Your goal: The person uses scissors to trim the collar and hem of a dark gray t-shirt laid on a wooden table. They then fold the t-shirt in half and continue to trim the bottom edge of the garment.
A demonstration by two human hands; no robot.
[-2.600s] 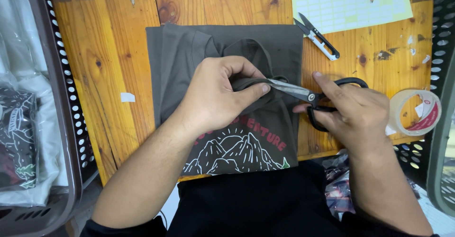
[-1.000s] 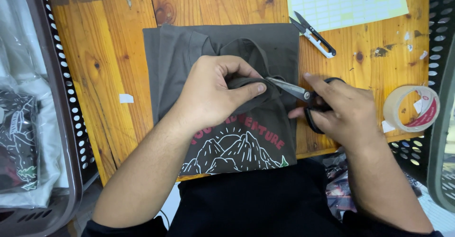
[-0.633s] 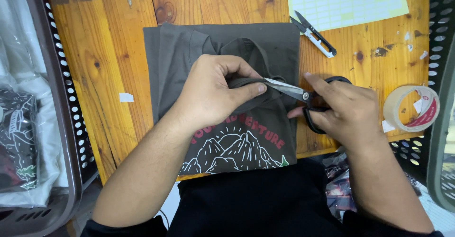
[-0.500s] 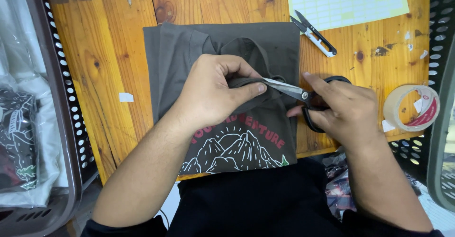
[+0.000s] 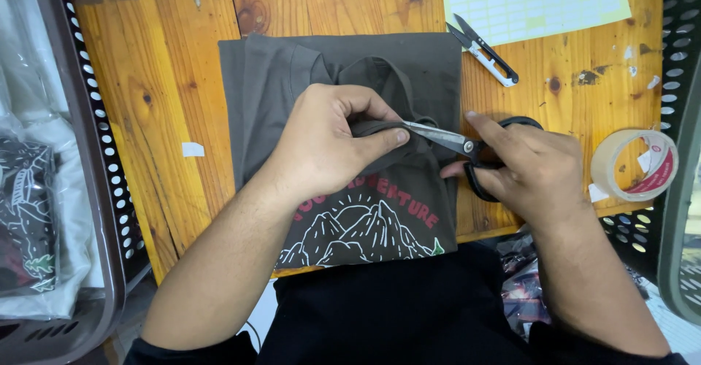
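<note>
Folded grey T-shirt (image 5: 292, 109) flat on wooden desk (image 5: 153, 80), mountain print toward person. Left hand (image 5: 328, 146) pinches fold of fabric at collar — fingers closed tight on it. Right hand (image 5: 526, 168) grips black-handled scissors (image 5: 467, 150), blades nearly closed, pointing left along desk's width, tips touching pinched fold. Thread snips (image 5: 485, 50), tape roll (image 5: 635, 166) lie apart.

A worn orange wooden table (image 5: 146, 80) filled the frame's centre; dark perforated crates (image 5: 87, 190) flanked both edges.
</note>
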